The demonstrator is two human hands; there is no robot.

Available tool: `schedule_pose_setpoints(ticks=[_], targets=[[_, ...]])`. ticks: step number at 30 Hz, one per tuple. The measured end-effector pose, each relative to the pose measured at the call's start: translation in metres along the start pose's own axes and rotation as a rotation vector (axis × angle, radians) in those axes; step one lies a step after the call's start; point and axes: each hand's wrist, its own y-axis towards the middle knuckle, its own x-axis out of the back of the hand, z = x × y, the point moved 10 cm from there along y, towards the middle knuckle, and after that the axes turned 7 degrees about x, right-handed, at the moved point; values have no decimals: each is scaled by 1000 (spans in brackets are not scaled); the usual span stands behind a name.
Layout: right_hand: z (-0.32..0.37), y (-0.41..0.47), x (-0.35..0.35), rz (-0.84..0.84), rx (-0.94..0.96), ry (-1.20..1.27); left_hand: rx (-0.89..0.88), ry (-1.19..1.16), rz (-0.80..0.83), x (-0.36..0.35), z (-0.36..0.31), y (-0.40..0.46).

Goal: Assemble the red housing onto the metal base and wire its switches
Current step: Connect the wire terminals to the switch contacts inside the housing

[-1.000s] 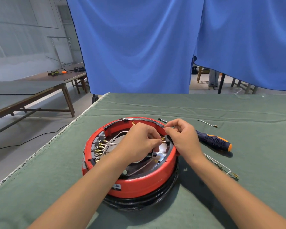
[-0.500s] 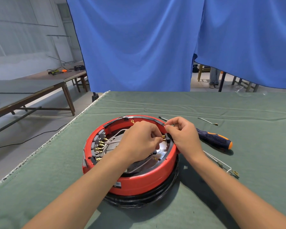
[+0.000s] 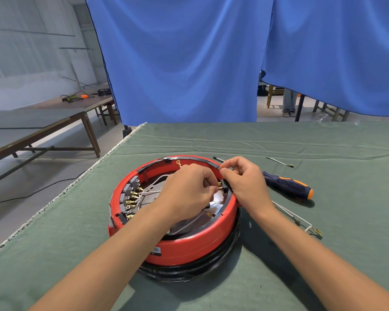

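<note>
A round red housing (image 3: pixel 189 248) sits on a black ring on the green table, its open top showing the metal base (image 3: pixel 154 187) inside. Several brass connectors (image 3: pixel 130 202) with white wires line the inner left wall. My left hand (image 3: pixel 186 194) reaches over the housing, fingertips pinched on a brass wire connector (image 3: pixel 219 186) at a black switch (image 3: pixel 225 187) on the right inner rim. My right hand (image 3: pixel 245 182) rests on the right rim, fingers closed on that switch from outside.
A blue and orange screwdriver (image 3: pixel 288 185) lies right of the housing. A white wire with terminals (image 3: pixel 301 221) trails nearer me on the right, a short dark wire (image 3: pixel 280 162) farther back. The table's left edge (image 3: pixel 61 194) drops to the floor. Blue curtains hang behind.
Both hands stay at the switch on the right rim; only the fingers shift slightly. The view has tilted a little.
</note>
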Motion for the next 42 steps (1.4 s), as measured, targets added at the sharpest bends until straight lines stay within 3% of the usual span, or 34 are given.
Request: schedule_pose_setpoints(ticks=[42], targets=[[3,-1,2,-14,-9,10,-55,103,-90,4,-2,-3]])
